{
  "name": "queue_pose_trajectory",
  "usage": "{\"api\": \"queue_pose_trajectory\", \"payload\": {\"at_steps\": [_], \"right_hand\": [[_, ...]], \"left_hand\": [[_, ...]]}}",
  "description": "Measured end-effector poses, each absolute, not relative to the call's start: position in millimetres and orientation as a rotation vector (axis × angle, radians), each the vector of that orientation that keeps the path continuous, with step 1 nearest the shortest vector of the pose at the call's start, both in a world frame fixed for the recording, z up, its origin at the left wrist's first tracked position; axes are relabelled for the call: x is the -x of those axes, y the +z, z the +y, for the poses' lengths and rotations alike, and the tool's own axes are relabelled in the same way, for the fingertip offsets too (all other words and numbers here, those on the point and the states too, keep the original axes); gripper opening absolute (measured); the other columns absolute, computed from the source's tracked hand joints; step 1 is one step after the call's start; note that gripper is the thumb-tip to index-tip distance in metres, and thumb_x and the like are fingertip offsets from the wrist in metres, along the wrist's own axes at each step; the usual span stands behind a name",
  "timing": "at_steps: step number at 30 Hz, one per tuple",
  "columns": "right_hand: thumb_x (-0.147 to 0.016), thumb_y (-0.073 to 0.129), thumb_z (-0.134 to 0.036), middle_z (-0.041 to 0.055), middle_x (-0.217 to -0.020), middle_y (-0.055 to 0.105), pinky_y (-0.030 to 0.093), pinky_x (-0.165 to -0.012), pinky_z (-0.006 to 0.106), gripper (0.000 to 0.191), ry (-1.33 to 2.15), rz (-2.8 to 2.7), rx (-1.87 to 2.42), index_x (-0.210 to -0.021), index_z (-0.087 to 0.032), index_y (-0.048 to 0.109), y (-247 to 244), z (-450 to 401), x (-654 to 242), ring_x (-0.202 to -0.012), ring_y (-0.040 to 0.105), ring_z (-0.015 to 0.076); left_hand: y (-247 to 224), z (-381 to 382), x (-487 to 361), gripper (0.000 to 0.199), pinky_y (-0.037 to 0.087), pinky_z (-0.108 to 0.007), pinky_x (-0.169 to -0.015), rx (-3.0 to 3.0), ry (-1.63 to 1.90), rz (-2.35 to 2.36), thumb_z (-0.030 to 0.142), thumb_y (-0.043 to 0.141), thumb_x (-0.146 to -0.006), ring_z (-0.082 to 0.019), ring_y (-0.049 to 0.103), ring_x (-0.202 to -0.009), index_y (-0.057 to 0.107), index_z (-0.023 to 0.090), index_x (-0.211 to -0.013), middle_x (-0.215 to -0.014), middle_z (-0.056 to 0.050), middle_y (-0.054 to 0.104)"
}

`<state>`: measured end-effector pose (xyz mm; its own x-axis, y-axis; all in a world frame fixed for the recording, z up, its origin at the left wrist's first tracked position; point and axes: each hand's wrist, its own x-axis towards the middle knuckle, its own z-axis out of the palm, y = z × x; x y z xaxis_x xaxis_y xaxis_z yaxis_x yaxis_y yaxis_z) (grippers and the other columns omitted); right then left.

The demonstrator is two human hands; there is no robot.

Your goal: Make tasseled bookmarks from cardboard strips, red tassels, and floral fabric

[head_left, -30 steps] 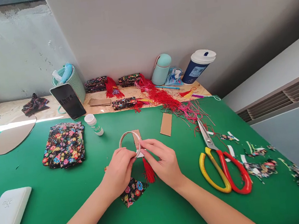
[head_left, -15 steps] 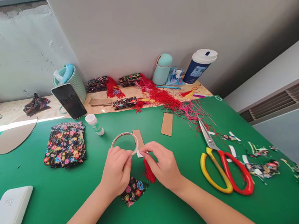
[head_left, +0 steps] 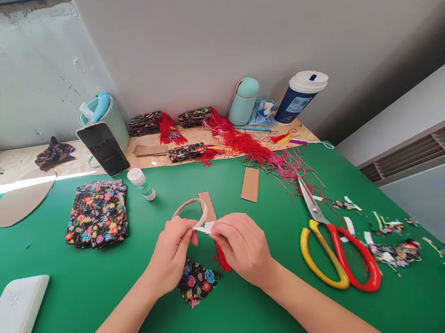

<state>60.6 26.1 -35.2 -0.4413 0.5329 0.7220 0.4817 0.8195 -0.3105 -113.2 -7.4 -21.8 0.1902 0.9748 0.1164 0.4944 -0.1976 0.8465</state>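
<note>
Thumb and fingers closed, the left hand (head_left: 175, 252) grips a tape roll (head_left: 210, 210) above a green table (head_left: 224, 330), covering its near edge; the right hand (head_left: 247, 246) pinches a white strip (head_left: 202, 230), partly hiding a red tassel (head_left: 222, 260).

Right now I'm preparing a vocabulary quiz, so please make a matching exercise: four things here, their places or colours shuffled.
1. phone
2. scissors
3. tape roll
4. cup

A. one yellow handle, one red
B. dark blue, white lid
C. held in the left hand
D. in front of the mint container

Pairs: 1-D, 2-A, 3-C, 4-B
</note>
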Motion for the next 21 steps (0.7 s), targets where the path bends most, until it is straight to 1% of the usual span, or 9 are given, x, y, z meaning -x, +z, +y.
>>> {"api": "queue_pose_trajectory", "payload": {"at_steps": [4,7,10,16,21], "right_hand": [[-0.085,0.049,-0.007,0.0073,-0.072,0.065,0.047,-0.066,0.033,0.010,-0.025,-2.177,0.653,-0.086,-0.017,0.052,-33.3,25.5,-60.3,-0.068,0.058,0.0186],[-0.086,0.050,-0.009,0.0066,-0.071,0.065,0.046,-0.067,0.034,0.008,-0.119,-2.281,0.562,-0.086,-0.015,0.054,-29.8,26.8,-61.5,-0.068,0.057,0.0186],[-0.087,0.046,-0.008,0.0052,-0.069,0.063,0.044,-0.065,0.033,0.012,-0.171,-2.371,0.519,-0.084,-0.016,0.055,-27.4,30.0,-65.1,-0.066,0.054,0.0177],[-0.090,0.039,-0.008,0.0037,-0.066,0.059,0.042,-0.061,0.031,0.023,-0.085,-2.480,0.474,-0.077,-0.017,0.055,-29.5,32.5,-67.1,-0.060,0.048,0.0156],[-0.089,0.039,-0.006,0.0039,-0.064,0.056,0.041,-0.060,0.033,0.022,-0.091,-2.484,0.440,-0.077,-0.015,0.055,-28.6,29.8,-66.4,-0.058,0.046,0.0164]], "left_hand": [[-24.0,-6.0,112.9,0.029,0.038,-0.031,-0.069,-1.775,0.949,1.425,0.024,0.032,-0.094,-0.015,0.048,-0.066,0.057,0.020,-0.078,-0.062,0.000,0.052],[-25.6,-5.1,112.3,0.028,0.038,-0.029,-0.066,-1.752,0.963,1.427,0.022,0.035,-0.093,-0.014,0.046,-0.062,0.057,0.020,-0.076,-0.058,0.002,0.048],[-27.1,-4.4,110.8,0.026,0.037,-0.028,-0.063,-1.746,0.960,1.434,0.021,0.036,-0.091,-0.014,0.044,-0.060,0.058,0.019,-0.078,-0.056,0.003,0.047],[-25.0,-4.3,109.0,0.025,0.038,-0.028,-0.061,-1.786,0.920,1.444,0.020,0.037,-0.090,-0.014,0.046,-0.060,0.060,0.019,-0.080,-0.057,0.002,0.050],[-23.6,-8.9,104.1,0.026,0.039,-0.028,-0.061,-1.750,0.927,1.481,0.022,0.036,-0.090,-0.014,0.047,-0.062,0.060,0.019,-0.080,-0.062,0.000,0.053]]}}
